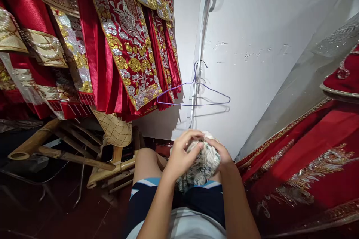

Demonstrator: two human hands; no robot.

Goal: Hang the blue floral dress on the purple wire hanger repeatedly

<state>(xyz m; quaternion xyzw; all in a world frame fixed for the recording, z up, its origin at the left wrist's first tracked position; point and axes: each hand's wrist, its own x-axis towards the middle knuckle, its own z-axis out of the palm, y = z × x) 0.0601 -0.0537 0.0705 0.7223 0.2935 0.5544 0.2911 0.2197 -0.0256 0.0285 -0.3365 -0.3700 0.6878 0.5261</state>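
A bunched white fabric piece with dark green marks lies above my lap, between both hands. My left hand curls over its left side, thumb and fingers bent round the cloth near the top. On the right side, my right hand holds the same bundle, its fingers partly hidden behind the fabric. A purple wire hanger hangs on the wall just beyond the hands, with nothing on it.
Red garments with gold and silver embroidery hang at the upper left. Below them stands a bamboo chair. More red embroidered cloth is at the right behind a clear sheet. A white wall is ahead.
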